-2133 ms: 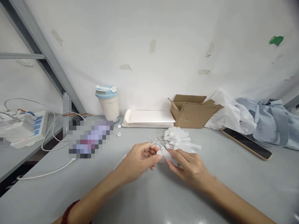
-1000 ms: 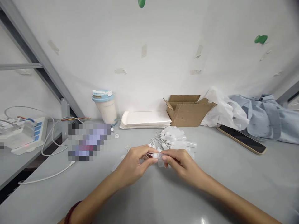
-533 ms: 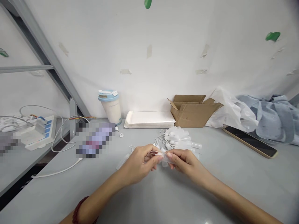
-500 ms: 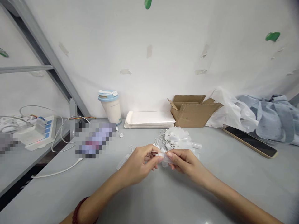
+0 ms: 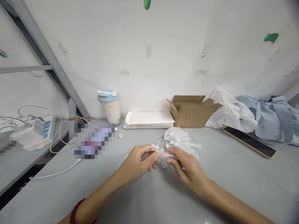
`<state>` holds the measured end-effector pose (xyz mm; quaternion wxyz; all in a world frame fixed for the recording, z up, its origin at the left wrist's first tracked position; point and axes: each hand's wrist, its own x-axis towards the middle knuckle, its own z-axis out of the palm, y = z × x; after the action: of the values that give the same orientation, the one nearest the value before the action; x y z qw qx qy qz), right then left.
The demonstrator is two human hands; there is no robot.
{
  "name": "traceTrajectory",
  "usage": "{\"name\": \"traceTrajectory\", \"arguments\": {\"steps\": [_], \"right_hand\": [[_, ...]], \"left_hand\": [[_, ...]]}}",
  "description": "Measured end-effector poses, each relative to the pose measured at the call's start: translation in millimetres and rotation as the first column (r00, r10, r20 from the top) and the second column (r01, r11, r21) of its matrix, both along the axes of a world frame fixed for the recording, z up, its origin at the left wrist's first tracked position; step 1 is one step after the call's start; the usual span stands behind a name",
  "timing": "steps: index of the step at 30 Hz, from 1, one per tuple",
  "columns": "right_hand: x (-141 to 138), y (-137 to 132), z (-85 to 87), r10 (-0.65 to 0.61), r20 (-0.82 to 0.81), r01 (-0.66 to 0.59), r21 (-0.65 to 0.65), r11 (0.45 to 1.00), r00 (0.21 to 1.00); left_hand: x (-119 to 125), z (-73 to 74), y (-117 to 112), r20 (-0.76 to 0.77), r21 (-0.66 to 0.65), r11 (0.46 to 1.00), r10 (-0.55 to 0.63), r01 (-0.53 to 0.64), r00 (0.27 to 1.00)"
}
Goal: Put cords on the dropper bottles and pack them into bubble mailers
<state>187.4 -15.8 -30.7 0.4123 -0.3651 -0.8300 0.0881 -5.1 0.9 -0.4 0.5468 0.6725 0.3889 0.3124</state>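
A small translucent plastic tube (image 5: 166, 154) lies sideways between my two hands above the grey table. My left hand (image 5: 139, 163) is closed on its left end, where a thin white cord loops along my fingers. My right hand (image 5: 188, 166) has its thumb and fingers closed round the right part of the tube. Just behind my hands lies a pile of similar translucent tubes (image 5: 178, 135) with white cords at their left ends. Partly hidden behind my left hand, another tube (image 5: 121, 161) rests on the table.
Along the wall stand a lidded cup (image 5: 111, 110), a stack of white envelopes (image 5: 150, 119), an open cardboard box (image 5: 196, 113) and a white plastic bag (image 5: 230, 112). A phone (image 5: 249, 143) lies at right. At left are a blurred-out item (image 5: 94, 141), cables and a power strip (image 5: 48, 130).
My right hand has shifted its grip right along the tube, and its fingers now arch more over it. More of the tube shows between my hands. My left hand stays nearly in place.
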Motion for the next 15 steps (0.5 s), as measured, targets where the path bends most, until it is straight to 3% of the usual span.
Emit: {"name": "traceTrajectory", "arguments": {"steps": [2,6,11,13,15], "right_hand": [[-0.4,-0.3,3.0,0.013,-0.016,-0.014,-0.052,0.999,1.000],[-1.0,-1.0,11.4,0.017,-0.092,-0.043,-0.296,0.954,0.996],[-0.2,2.5,9.7,-0.008,-0.233,-0.125,-0.552,0.825,0.972],[-0.1,3.7,7.8,-0.017,-0.280,-0.165,-0.613,0.773,0.960],[-0.4,3.3,8.3,-0.017,-0.278,-0.163,-0.611,0.774,0.960]], "left_hand": [[0.0,0.0,0.1,-0.009,-0.016,1.000,-0.004,0.004,1.000],[2.0,-2.1,-1.6,0.008,-0.012,1.000,0.010,-0.010,1.000],[4.2,-5.8,-5.6,-0.092,0.243,0.969,0.072,-0.047,0.993],[4.0,-5.5,-5.4,-0.110,0.280,0.959,0.088,-0.055,0.990],[3.1,-4.1,-3.7,-0.113,0.261,0.964,0.080,-0.048,0.990]]}}
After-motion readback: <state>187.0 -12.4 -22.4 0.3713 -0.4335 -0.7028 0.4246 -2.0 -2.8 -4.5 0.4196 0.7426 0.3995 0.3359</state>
